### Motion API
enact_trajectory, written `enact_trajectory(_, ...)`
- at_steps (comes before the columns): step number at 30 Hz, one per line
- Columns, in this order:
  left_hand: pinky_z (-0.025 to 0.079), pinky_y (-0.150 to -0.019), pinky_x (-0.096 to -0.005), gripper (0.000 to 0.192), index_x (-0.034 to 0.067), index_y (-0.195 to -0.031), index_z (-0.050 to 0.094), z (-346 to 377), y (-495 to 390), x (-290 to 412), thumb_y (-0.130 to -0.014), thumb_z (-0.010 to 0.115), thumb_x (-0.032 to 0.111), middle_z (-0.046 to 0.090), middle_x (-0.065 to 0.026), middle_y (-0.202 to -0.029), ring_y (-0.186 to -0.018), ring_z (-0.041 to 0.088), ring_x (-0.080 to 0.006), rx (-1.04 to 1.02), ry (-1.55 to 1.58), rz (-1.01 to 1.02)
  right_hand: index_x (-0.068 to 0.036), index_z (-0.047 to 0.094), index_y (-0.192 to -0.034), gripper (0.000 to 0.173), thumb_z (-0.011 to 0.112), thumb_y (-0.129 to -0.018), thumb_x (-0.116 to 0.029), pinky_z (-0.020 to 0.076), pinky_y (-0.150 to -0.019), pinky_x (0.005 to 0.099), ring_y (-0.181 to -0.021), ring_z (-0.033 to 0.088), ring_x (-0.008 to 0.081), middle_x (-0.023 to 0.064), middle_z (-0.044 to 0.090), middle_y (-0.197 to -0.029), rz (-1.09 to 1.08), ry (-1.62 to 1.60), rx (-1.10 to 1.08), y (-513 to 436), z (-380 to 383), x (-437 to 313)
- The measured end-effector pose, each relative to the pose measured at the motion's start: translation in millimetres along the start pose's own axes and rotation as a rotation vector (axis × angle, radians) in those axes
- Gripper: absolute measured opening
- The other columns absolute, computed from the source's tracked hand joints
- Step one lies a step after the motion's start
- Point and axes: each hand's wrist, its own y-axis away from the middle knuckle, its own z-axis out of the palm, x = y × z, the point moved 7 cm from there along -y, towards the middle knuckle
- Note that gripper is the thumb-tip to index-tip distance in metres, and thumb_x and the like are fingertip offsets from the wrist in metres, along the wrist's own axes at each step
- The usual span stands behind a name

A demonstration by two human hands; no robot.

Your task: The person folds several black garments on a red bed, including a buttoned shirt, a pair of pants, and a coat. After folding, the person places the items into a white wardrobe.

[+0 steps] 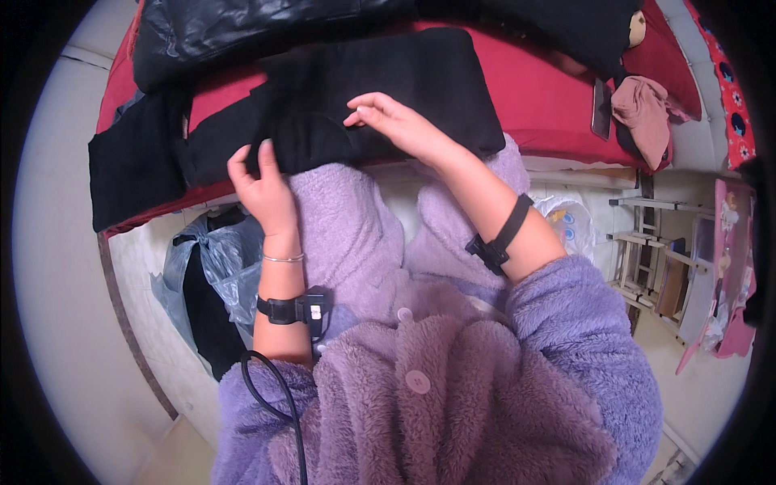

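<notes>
A black fabric garment lies folded across the front edge of a bed with a red sheet, partly over my knees. My left hand is at its near edge, thumb and fingers apart around the dark cloth; whether it pinches any cloth is hard to tell. Over the middle of the garment is my right hand, fingers loosely bent, with nothing seen in it. Another folded black cloth lies at the bed's left corner.
Behind the garment lies a shiny black jacket. A phone and a pink cloth are on the bed's right side. On the floor, a grey plastic bag with black cloth is at left; a metal rack stands at right.
</notes>
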Motion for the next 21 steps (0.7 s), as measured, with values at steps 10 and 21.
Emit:
enact_trajectory(10, 0.053, -0.081, -0.0305, 0.060, -0.008, -0.126, 0.049, 2, -10, -38, -0.080, 0.080, 0.015, 0.066, -0.0118, -0.106, -0.096, 0.063, -0.0194, -0.380, 0.246, -0.673, -0.009, 0.048, -0.137, 0.060, 0.068, -0.087, -0.032, 0.0389, -0.107, 0.0429, -0.128, 0.049, 0.0365, 0.0214, 0.050, -0.139, -0.222, 0.902, 0.332, 55, -84, -78)
enact_trajectory(21, 0.051, -0.084, -0.0287, 0.040, -0.005, -0.116, 0.062, -71, -100, -10, -0.082, 0.074, 0.011, 0.068, -0.0095, -0.104, -0.090, 0.064, -0.0167, -0.194, 0.212, -0.224, -0.023, 0.040, -0.148, 0.073, 0.068, -0.085, -0.050, 0.0251, -0.116, 0.0491, -0.145, 0.017, 0.0473, 0.0250, 0.015, -0.159, 0.090, 0.929, 0.171, 59, -86, -28)
